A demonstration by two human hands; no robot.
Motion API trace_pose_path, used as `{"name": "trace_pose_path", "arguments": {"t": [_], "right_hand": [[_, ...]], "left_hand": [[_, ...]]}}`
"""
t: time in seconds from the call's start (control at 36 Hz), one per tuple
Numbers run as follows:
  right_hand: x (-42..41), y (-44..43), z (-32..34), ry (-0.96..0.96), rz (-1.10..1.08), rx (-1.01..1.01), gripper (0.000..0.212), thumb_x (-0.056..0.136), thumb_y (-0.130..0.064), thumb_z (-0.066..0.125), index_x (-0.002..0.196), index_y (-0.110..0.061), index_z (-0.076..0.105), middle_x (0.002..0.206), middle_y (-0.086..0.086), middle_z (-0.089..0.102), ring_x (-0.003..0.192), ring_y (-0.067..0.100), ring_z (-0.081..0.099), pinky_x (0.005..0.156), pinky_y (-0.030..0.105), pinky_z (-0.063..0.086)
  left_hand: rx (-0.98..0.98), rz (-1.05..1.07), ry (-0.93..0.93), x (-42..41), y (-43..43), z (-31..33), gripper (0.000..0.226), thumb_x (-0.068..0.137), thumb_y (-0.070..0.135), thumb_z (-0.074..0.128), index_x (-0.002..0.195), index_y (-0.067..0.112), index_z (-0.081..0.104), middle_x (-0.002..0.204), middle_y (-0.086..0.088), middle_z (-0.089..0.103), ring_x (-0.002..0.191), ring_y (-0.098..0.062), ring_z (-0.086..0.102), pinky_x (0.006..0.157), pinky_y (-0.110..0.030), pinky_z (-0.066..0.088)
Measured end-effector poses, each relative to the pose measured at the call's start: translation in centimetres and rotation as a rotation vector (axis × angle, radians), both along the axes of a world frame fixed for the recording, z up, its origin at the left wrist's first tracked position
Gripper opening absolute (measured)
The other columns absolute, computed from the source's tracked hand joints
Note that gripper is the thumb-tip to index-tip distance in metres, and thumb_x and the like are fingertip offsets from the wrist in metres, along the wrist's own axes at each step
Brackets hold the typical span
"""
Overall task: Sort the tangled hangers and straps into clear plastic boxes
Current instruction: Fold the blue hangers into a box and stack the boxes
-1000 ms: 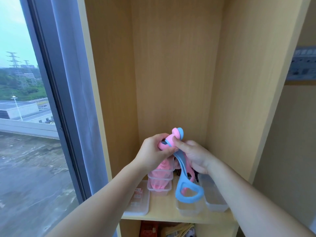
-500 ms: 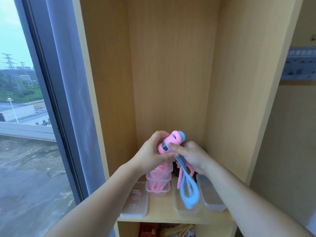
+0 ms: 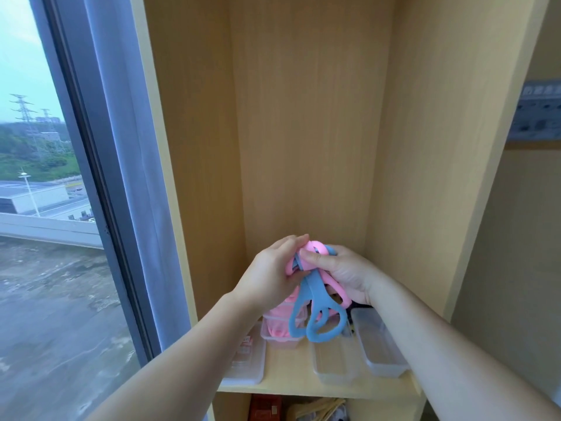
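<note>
Head view, grip: left hand and right hand both curl round the top knot of the tangle. Thumbs pinch pink and blue parts together; neither hand is spread.
Tangle: held in the air at about 6 o'clock of the frame, above the shelf, not in any box yet.
Blue strap: its loops hang free at 6 o'clock below the hands, over the boxes.
Handling: looks light, rubbery, bendy; probably springs back and snags. Best taken near the knot, one colour per hand, eased apart, not yanked.
Pink-filled box: 7 o'clock of the loops, stacked, partly hidden behind them.
Middle empty box: 6 o'clock of the loops.
Right empty box: 4 o'clock.
Flat box: 8 o'clock; label inside unreadable.
Shelf: narrow, side walls near both forearms, little elbow room.
Obstacle: dangling loops could catch a box rim.
Window: 9 o'clock, out of play.
</note>
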State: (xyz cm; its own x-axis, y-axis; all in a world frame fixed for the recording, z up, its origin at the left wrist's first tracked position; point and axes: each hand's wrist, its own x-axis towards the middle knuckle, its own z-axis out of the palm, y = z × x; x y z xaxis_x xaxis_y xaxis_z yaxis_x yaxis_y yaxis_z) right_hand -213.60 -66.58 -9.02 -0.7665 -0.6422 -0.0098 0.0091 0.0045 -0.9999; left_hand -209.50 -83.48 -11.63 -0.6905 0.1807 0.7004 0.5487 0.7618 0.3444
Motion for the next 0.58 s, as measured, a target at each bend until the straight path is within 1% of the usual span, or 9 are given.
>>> {"name": "trace_pose_path", "arguments": {"t": [0.06,0.14,0.22,0.28,0.31,0.39,0.47,0.53,0.58], "right_hand": [[0.1,-0.2,-0.1,0.016,-0.011,-0.01,0.056,0.072,-0.042,0.082,0.109,-0.002,0.067,0.113,0.027,0.066,0.102,0.04,0.064,0.099,0.057,0.047],[-0.1,-0.4,-0.4,0.024,-0.025,-0.031,0.046,0.073,-0.038,0.082,0.102,-0.004,0.071,0.108,0.027,0.068,0.097,0.037,0.064,0.099,0.056,0.047],[-0.3,-0.1,-0.8,0.039,-0.017,-0.008,0.037,0.073,-0.034,0.08,0.098,-0.007,0.073,0.102,0.027,0.068,0.09,0.034,0.065,0.092,0.053,0.05],[-0.5,0.0,-1.1,0.054,-0.015,0.022,0.045,0.071,-0.034,0.081,0.104,-0.005,0.071,0.11,0.032,0.064,0.091,0.035,0.064,0.093,0.055,0.049],[-0.6,0.0,-1.1,0.059,-0.009,0.031,0.048,0.07,-0.034,0.081,0.106,-0.004,0.07,0.112,0.033,0.063,0.092,0.035,0.064,0.094,0.055,0.049],[-0.8,-0.1,-1.2,0.081,0.008,0.066,0.048,0.071,-0.036,0.081,0.107,-0.006,0.071,0.111,0.03,0.065,0.092,0.034,0.065,0.091,0.051,0.051],[-0.9,0.0,-1.2,0.094,0.031,0.086,0.045,0.072,-0.036,0.081,0.107,-0.009,0.071,0.109,0.026,0.067,0.095,0.033,0.065,0.092,0.047,0.05],[-1.1,0.3,-1.0,0.113,0.065,0.108,0.041,0.074,-0.026,0.081,0.11,-0.009,0.07,0.114,0.025,0.066,0.1,0.034,0.065,0.096,0.047,0.049],[-1.2,0.6,-0.7,0.185,0.115,0.176,0.037,0.073,-0.012,0.081,0.108,-0.008,0.07,0.109,0.022,0.069,0.097,0.028,0.066,0.094,0.043,0.052]], "left_hand": [[0.012,0.012,0.022,0.0,0.1,-0.3,0.055,0.084,0.014,0.072,0.135,0.008,0.051,0.133,0.001,0.056,0.122,-0.011,0.053,0.101,-0.019,0.043],[0.094,0.022,-0.056,0.3,0.5,-0.3,0.058,0.084,0.019,0.073,0.137,0.014,0.048,0.132,0.004,0.055,0.118,-0.006,0.052,0.099,-0.018,0.042],[0.234,-0.112,-0.382,0.7,0.4,0.4,0.061,0.082,0.02,0.073,0.134,0.027,0.041,0.12,0.006,0.059,0.104,-0.006,0.061,0.09,-0.029,0.053],[0.351,-0.17,-0.544,0.7,0.1,1.1,0.063,0.083,0.019,0.073,0.137,0.026,0.041,0.12,0.005,0.061,0.103,-0.006,0.064,0.09,-0.033,0.055],[0.356,-0.165,-0.578,0.7,-0.1,1.4,0.063,0.083,0.019,0.073,0.138,0.025,0.042,0.121,0.005,0.062,0.103,-0.005,0.065,0.09,-0.032,0.055],[0.241,-0.126,-0.579,0.7,-0.3,2.3,0.057,0.084,0.021,0.073,0.134,0.028,0.047,0.115,0.007,0.064,0.096,-0.002,0.066,0.086,-0.023,0.055],[0.211,-0.084,-0.517,0.5,-0.4,2.4,0.05,0.08,0.02,0.075,0.126,0.024,0.057,0.103,0.006,0.067,0.089,-0.011,0.066,0.081,-0.029,0.057],[0.218,-0.075,-0.49,0.3,-0.6,2.3,0.046,0.077,0.019,0.076,0.121,0.023,0.061,0.099,0.005,0.068,0.084,-0.013,0.066,0.079,-0.033,0.057],[0.256,-0.082,-0.485,0.3,-0.7,2.4,0.041,0.077,0.021,0.077,0.116,0.025,0.063,0.098,0.003,0.069,0.086,-0.015,0.067,0.079,-0.035,0.058]]}}
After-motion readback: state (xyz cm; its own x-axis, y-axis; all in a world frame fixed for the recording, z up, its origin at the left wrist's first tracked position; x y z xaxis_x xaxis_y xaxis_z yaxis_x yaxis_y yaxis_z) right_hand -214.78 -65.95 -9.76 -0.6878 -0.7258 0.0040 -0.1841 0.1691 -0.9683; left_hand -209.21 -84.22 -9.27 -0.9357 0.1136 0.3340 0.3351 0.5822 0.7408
